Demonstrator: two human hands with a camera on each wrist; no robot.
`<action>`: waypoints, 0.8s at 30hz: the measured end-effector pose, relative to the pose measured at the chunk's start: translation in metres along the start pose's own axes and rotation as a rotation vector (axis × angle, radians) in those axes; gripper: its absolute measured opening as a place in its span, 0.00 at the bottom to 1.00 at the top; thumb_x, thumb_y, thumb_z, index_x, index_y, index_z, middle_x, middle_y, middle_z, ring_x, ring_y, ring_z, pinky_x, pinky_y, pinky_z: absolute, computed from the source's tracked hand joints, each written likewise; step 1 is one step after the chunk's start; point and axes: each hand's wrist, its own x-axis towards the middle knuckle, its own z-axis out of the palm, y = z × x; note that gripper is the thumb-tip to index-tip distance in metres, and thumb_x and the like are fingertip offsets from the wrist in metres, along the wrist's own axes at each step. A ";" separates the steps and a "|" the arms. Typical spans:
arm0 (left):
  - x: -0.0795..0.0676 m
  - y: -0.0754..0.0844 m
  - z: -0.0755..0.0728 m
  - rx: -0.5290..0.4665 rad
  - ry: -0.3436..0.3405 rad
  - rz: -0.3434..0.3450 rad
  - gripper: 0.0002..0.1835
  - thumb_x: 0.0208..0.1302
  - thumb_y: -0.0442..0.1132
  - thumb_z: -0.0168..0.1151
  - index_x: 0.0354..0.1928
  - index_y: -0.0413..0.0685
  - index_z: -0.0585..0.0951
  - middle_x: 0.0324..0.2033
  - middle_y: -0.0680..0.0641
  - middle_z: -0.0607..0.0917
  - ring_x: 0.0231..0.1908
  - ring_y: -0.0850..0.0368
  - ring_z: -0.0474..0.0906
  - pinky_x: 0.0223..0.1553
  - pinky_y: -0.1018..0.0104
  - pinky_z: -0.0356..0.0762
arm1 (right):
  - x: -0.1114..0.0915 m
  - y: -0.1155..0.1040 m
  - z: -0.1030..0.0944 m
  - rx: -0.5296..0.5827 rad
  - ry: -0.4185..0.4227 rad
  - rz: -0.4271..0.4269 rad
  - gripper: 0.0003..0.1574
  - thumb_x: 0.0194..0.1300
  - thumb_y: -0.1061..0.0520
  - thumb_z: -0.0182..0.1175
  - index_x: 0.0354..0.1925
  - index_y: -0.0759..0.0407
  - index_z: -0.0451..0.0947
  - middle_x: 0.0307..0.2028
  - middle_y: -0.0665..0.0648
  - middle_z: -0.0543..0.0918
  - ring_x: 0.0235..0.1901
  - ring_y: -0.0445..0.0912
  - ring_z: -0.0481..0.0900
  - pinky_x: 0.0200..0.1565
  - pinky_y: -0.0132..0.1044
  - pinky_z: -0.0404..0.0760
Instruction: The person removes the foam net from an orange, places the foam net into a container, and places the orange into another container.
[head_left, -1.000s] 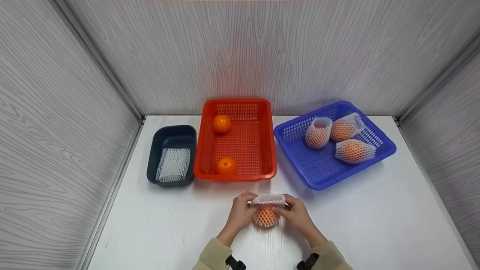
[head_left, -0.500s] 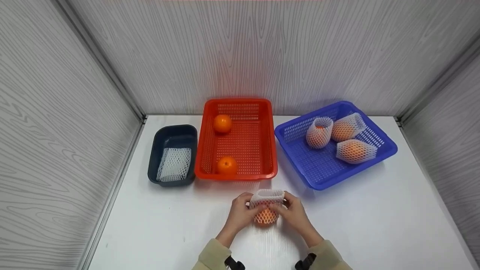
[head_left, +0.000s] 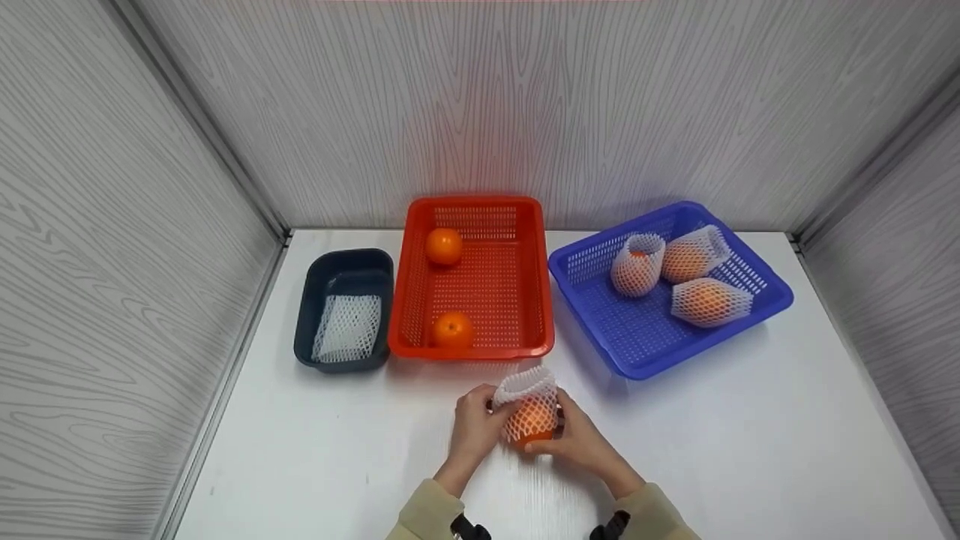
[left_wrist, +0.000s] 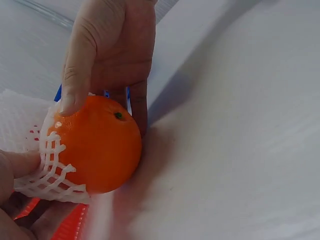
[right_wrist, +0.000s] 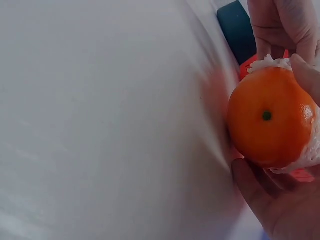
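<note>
Just in front of the red basket, both hands hold an orange (left_wrist: 102, 145) that is partly covered by a white foam net sleeve (head_left: 526, 385). The sleeve's loose end stands up past the fruit and leans a little; bare skin with a green stem spot shows at the other end. My left hand (head_left: 475, 429) pinches the net on the left side, thumb in front. Along the right and lower side, my right hand (head_left: 586, 447) grips the orange, its thumb near the bare skin. Some fingers of both hands are hidden behind the fruit.
A red basket (head_left: 545, 330) with two bare oranges stands ahead. Left of it is a dark tub (head_left: 302, 330) with flat foam nets (head_left: 349, 326). An angled blue basket (head_left: 637, 367) at right holds three netted oranges (head_left: 709, 302). Wood-grain panels enclose the white table (head_left: 300, 450).
The foam net has shifted up and tilted, baring more of the orange's near end. My right hand has gone from the net's upper edge down to the fruit's lower side.
</note>
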 end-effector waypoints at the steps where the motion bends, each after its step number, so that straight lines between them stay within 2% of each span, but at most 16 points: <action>1: -0.001 0.000 0.000 -0.001 0.006 0.003 0.08 0.49 0.43 0.69 0.32 0.52 0.83 0.25 0.59 0.79 0.26 0.64 0.72 0.27 0.69 0.71 | 0.001 0.004 0.001 -0.008 0.010 -0.002 0.57 0.43 0.57 0.73 0.64 0.67 0.52 0.55 0.66 0.67 0.54 0.58 0.67 0.53 0.53 0.66; 8: -0.002 0.000 0.000 -0.029 0.040 0.057 0.08 0.50 0.41 0.69 0.32 0.50 0.83 0.23 0.58 0.78 0.23 0.63 0.70 0.24 0.70 0.70 | 0.008 0.034 0.005 -0.065 0.050 0.022 0.61 0.39 0.47 0.74 0.65 0.59 0.52 0.56 0.59 0.69 0.54 0.51 0.67 0.55 0.49 0.65; 12: -0.003 -0.001 0.000 -0.061 0.063 0.079 0.07 0.50 0.39 0.69 0.32 0.49 0.83 0.23 0.57 0.79 0.23 0.64 0.71 0.23 0.71 0.71 | 0.008 0.038 0.004 -0.053 0.035 0.018 0.61 0.38 0.48 0.75 0.65 0.58 0.52 0.56 0.59 0.68 0.53 0.51 0.67 0.55 0.49 0.65; 18: -0.003 0.003 -0.003 -0.197 0.126 0.099 0.08 0.51 0.38 0.68 0.35 0.46 0.83 0.27 0.54 0.81 0.24 0.63 0.74 0.24 0.71 0.75 | 0.005 0.027 0.000 -0.036 0.000 -0.015 0.60 0.39 0.59 0.75 0.65 0.57 0.51 0.55 0.60 0.68 0.51 0.52 0.69 0.51 0.49 0.68; 21: -0.002 0.013 -0.012 -0.250 0.151 0.100 0.10 0.51 0.35 0.68 0.37 0.42 0.82 0.29 0.50 0.82 0.25 0.59 0.76 0.23 0.69 0.77 | 0.001 0.013 -0.002 -0.040 -0.018 -0.037 0.57 0.38 0.62 0.74 0.63 0.61 0.54 0.53 0.61 0.70 0.48 0.53 0.71 0.48 0.49 0.71; 24: -0.001 0.032 -0.028 -0.254 0.164 0.122 0.10 0.51 0.33 0.67 0.37 0.40 0.81 0.29 0.47 0.82 0.23 0.57 0.75 0.22 0.68 0.76 | -0.002 0.005 -0.004 -0.071 -0.029 -0.045 0.51 0.39 0.62 0.74 0.60 0.64 0.59 0.52 0.61 0.71 0.48 0.54 0.71 0.47 0.50 0.71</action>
